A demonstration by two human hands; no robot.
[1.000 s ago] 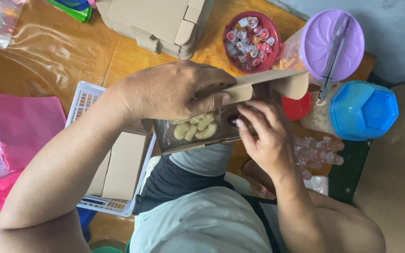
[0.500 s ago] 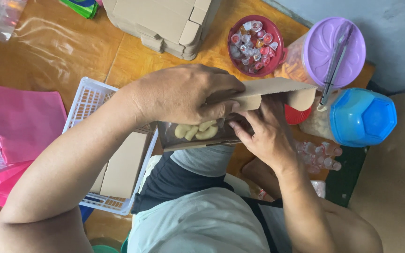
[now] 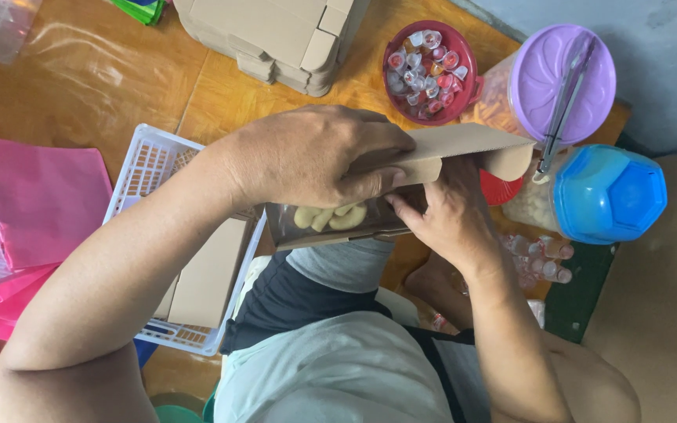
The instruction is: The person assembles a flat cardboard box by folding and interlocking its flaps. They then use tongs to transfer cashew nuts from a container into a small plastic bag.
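Wooden floor (image 3: 95, 86), hands on cardboard box (image 3: 464, 141)

A person's left hand (image 3: 307, 160) rests on top of a cardboard box (image 3: 401, 168) held over the lap, and the right hand (image 3: 444, 219) touches the box from the right. Biscuits (image 3: 329, 217) lie inside the box, under the left hand. A basket (image 3: 158, 168) sits left of the box with flat cardboard (image 3: 209, 274) in it. A stack of folded boxes (image 3: 276, 31) lies behind. A bowl of wrapped sweets (image 3: 429, 70) stands right of that stack. Further right stand two lidded jars (image 3: 562, 78) (image 3: 609, 192), with tongs (image 3: 562, 117) lying on the farther lid. Folded bags (image 3: 41, 204) lie at far left.
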